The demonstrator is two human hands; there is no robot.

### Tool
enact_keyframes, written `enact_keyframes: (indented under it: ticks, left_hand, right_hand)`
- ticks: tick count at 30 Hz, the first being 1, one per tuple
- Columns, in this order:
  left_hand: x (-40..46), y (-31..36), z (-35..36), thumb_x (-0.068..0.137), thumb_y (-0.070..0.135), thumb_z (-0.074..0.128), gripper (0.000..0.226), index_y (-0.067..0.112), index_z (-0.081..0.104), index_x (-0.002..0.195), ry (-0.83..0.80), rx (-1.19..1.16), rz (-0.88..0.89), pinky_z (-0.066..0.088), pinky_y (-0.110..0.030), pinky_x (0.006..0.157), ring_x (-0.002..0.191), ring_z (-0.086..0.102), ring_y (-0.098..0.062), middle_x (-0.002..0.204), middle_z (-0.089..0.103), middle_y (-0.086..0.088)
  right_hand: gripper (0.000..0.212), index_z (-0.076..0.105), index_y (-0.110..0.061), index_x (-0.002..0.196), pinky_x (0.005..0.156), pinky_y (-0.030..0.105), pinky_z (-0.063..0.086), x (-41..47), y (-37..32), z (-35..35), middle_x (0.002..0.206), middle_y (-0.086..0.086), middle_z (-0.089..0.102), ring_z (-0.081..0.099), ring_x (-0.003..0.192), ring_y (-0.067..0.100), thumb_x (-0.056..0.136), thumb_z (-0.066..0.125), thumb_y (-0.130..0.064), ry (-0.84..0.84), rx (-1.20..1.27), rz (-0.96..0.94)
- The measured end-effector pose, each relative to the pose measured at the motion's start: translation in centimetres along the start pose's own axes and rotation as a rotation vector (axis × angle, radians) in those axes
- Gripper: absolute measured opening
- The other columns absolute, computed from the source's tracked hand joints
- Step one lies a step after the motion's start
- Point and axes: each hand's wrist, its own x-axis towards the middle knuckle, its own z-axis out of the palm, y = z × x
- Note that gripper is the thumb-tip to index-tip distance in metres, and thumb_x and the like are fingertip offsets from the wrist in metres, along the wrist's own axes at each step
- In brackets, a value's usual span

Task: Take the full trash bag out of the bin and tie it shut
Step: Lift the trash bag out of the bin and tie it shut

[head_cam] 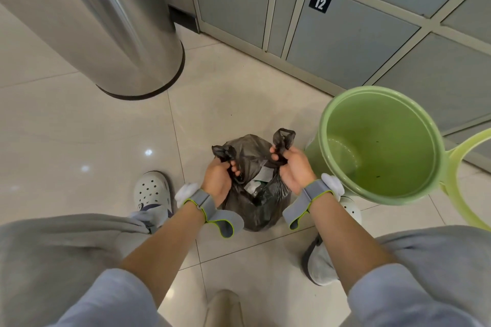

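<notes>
A steel bin (106,26) is seen at upper left on the tiled floor (79,125), with numbered lockers (345,42) behind. At centre, a dark bag (255,194) is set on the floor between two white clogs, its top still untied; one handle is gripped by the left hand (216,180) and the other is clenched in the right hand (293,170). A green bin (382,146), empty, is tilted just right of the bag.
</notes>
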Motion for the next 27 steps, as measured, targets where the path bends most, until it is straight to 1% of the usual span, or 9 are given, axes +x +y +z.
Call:
enact_keyframes:
  ticks: [4,8,11,13,16,19,21,23,27]
  left_hand:
    - [0.5,0.3,-0.2,0.097,-0.005,0.017,0.033,0.012,0.040,0.079,0.043,-0.203,0.034,0.039,-0.025,0.065,0.062,0.037,-0.015,0.070,0.037,-0.005]
    - [1.7,0.4,-1.1,0.099,0.003,0.021,0.036,0.015,0.037,0.069,0.088,-0.347,-0.041,0.036,-0.024,0.069,0.060,0.033,-0.010,0.065,0.032,-0.001]
    - [2.1,0.3,-2.1,0.100,0.008,0.021,0.042,0.016,0.027,0.059,0.122,-0.414,-0.103,0.037,-0.016,0.059,0.052,0.033,-0.009,0.048,0.034,0.000]
    - [2.4,0.3,-2.8,0.099,0.006,0.019,0.042,0.018,0.025,0.059,0.167,-0.474,-0.115,0.037,-0.015,0.056,0.050,0.032,-0.009,0.031,0.032,0.005]
    - [3.3,0.1,-3.8,0.097,0.000,0.015,0.041,0.018,0.026,0.061,0.288,-0.447,-0.078,0.037,-0.020,0.056,0.050,0.028,-0.011,0.026,0.029,0.007]
    - [4.0,-0.2,-3.8,0.096,-0.002,0.014,0.039,0.016,0.028,0.064,0.356,-0.457,-0.012,0.042,-0.020,0.056,0.029,0.027,-0.008,0.041,0.030,0.003]
    - [4.5,-0.4,-3.5,0.098,0.002,0.016,0.039,0.017,0.027,0.064,0.364,-0.509,0.000,0.044,-0.026,0.064,0.025,0.023,-0.007,0.058,0.020,0.001]
    - [5.0,-0.6,-3.3,0.099,0.005,0.018,0.039,0.017,0.026,0.063,0.358,-0.549,-0.021,0.043,-0.029,0.065,0.024,0.024,-0.008,0.062,0.016,0.001]
    - [5.8,-0.7,-3.7,0.099,0.006,0.019,0.039,0.017,0.027,0.062,0.373,-0.566,-0.087,0.042,-0.029,0.065,0.022,0.025,-0.009,0.062,0.018,0.002]
  right_hand:
    - [0.031,0.052,-0.008,0.078,0.054,0.021,0.055,0.0,0.2,-0.2,0.054,0.001,0.065,0.061,0.051,0.011,0.098,0.028,-0.002,0.017,0.191,0.051]
    - [0.033,0.049,-0.008,0.076,0.066,0.020,0.048,0.6,0.2,-0.5,0.054,0.002,0.059,0.053,0.058,0.011,0.098,0.024,-0.003,0.062,0.465,0.045]
    - [0.034,0.046,-0.010,0.076,0.052,0.015,0.045,1.0,0.2,-1.3,0.057,0.000,0.048,0.045,0.044,0.008,0.098,0.020,-0.005,0.058,0.550,0.044]
    - [0.035,0.045,-0.012,0.075,0.047,0.017,0.044,1.2,0.4,-1.8,0.045,-0.005,0.046,0.037,0.032,0.006,0.097,0.019,-0.004,0.079,0.469,0.010]
    - [0.035,0.044,-0.013,0.076,0.044,0.019,0.035,1.8,1.1,-2.3,0.037,-0.009,0.041,0.028,0.028,0.005,0.097,0.018,-0.003,0.108,0.225,-0.024]
    - [0.032,0.043,-0.014,0.074,0.034,0.015,0.030,2.2,2.2,-2.3,0.038,-0.006,0.037,0.024,0.027,0.004,0.099,0.023,-0.007,0.159,-0.038,-0.056]
    - [0.031,0.038,-0.016,0.070,0.030,0.012,0.026,2.6,2.7,-2.2,0.046,0.002,0.032,0.022,0.025,0.003,0.099,0.030,-0.009,0.217,-0.270,-0.066]
    - [0.033,0.036,-0.018,0.067,0.027,0.012,0.023,3.1,3.1,-2.3,0.052,0.004,0.029,0.021,0.024,0.002,0.099,0.032,-0.009,0.242,-0.438,-0.067]
    - [0.034,0.034,-0.017,0.067,0.027,0.012,0.025,3.8,3.0,-3.1,0.054,0.005,0.027,0.021,0.023,0.002,0.099,0.030,-0.008,0.255,-0.480,-0.037]
